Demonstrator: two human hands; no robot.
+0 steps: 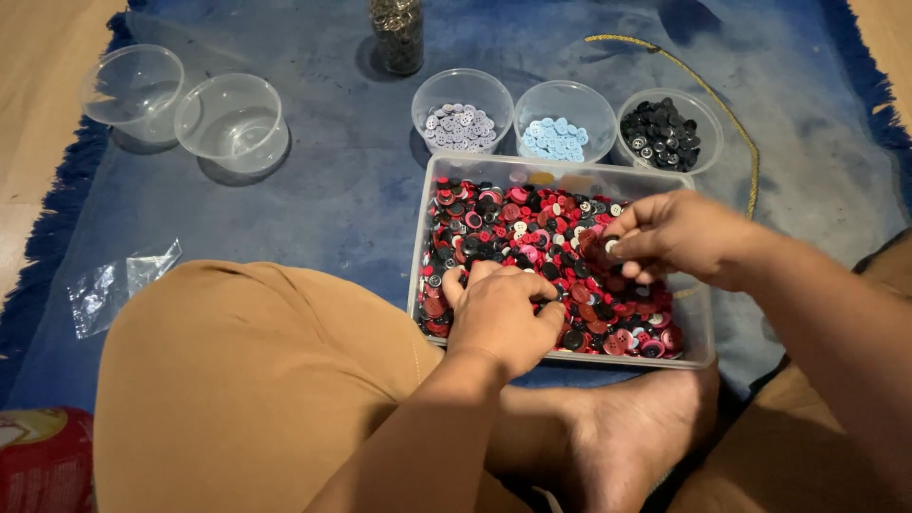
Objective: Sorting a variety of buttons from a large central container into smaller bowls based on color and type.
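A clear rectangular tray [698,328] holds a heap of mixed buttons [527,233], mostly red and black with some white and pink. My left hand [499,318] lies palm down on the heap at the tray's near left, fingers curled into the buttons. My right hand [670,236] hovers over the tray's right side and pinches a small white button [612,247] between thumb and fingers. Behind the tray stand three small clear bowls: one with grey buttons [460,126], one with light blue buttons [555,140], one with black buttons [662,134].
Two clear bowls [233,123] with nothing visible in them sit at the far left on the blue fringed rug [323,180]. A jar of small metallic pieces [397,33] stands at the back. A yellow cord [731,119] curves at right. A crumpled plastic bag [119,285] lies left of my knee.
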